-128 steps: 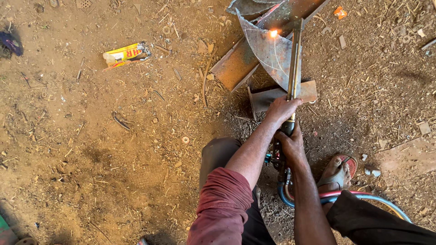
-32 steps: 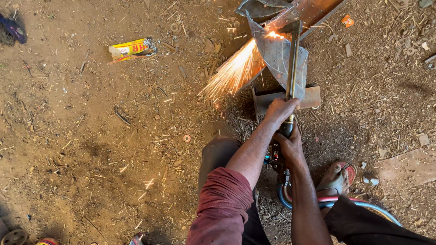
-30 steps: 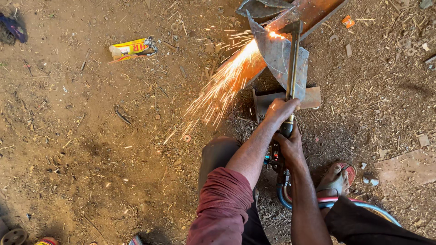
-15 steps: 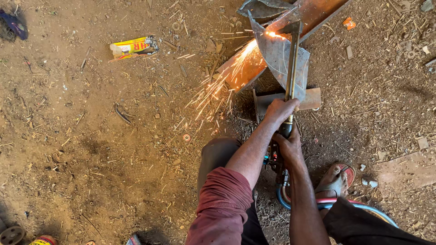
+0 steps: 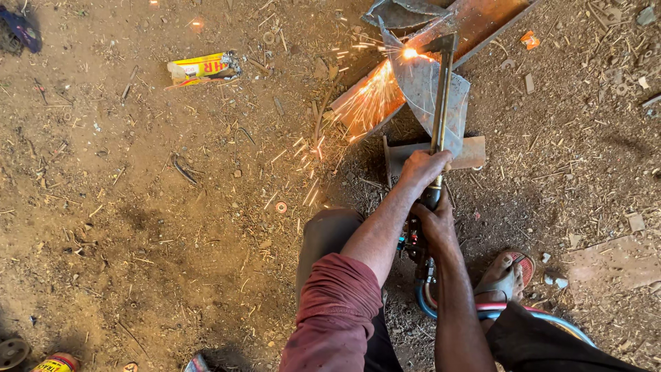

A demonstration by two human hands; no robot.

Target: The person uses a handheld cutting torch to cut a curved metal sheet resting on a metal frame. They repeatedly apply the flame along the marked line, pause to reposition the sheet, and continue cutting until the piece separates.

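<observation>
Nearest, the right hand [image 5: 435, 224] is wrapped around the cutting torch [image 5: 438, 117] body above the hoses [image 5: 482, 313], and the left hand [image 5: 423, 167] is curled on its brass tube. At 12 o'clock the tip meets the steel plate [image 5: 420, 83]; sparks [image 5: 361, 103] spray toward 10 o'clock, with a yellow packet [image 5: 203, 67] farther out.

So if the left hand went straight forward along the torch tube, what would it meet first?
Probably the grey metal sheet being cut, past the flat plate; the left hand points up the torch, though depth is unclear.
</observation>
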